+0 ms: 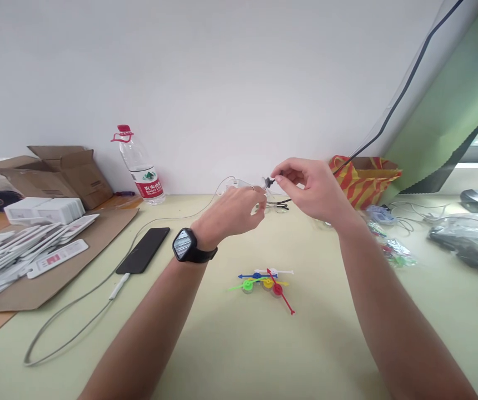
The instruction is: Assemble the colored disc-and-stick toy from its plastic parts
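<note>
Just above the table near the wall, both hands meet at a small black arrow spinner (269,182). My right hand (314,188) pinches its black part between thumb and fingertips. My left hand (235,214), with a black watch on the wrist, closes its fingertips at the clear base on the spinner's left side; those fingertips are partly hidden. On the table between my forearms lies a cluster of arrow spinners on clear round bases: a green one (247,285), a blue one (257,275), a yellow one (268,283), a red one (278,289) and a white one (273,271).
Glasses (278,206) lie behind the hands. To the left are a phone (144,250) on a cable, a water bottle (145,172), white tags (26,250) and a cardboard box (64,172). A red-yellow bag (364,180) and plastic packets (399,253) sit right.
</note>
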`<action>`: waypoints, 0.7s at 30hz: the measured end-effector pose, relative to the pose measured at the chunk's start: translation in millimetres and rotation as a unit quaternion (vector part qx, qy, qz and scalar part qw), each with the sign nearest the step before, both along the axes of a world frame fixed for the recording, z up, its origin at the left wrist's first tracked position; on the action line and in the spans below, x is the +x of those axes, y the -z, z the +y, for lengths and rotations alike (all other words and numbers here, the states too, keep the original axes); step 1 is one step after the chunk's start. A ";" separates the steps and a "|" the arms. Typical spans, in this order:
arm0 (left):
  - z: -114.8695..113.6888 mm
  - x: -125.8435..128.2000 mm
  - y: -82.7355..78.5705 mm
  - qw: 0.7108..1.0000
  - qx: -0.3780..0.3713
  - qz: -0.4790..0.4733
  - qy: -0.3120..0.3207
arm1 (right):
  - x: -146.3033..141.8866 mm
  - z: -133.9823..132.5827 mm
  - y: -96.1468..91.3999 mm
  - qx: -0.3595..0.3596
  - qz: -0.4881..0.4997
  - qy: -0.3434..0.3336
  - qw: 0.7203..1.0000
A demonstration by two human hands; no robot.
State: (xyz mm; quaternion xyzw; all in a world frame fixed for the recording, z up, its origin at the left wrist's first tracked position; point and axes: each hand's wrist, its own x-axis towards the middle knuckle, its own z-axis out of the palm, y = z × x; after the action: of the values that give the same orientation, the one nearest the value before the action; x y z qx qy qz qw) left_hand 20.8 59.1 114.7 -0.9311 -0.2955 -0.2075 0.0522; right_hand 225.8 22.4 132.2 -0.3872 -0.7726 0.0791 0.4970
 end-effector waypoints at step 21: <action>-1.6 -2.1 -2.3 0.999 -0.041 -0.016 0.009 | 10.9 14.4 13.4 -0.077 -0.067 0.046 0.994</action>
State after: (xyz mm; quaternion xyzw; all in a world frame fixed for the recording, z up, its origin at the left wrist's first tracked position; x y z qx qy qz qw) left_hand 18.7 57.5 117.0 -0.9318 -0.2958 -0.2104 0.0078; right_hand 236.7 36.8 118.8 -0.4642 -0.7770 0.0893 0.4157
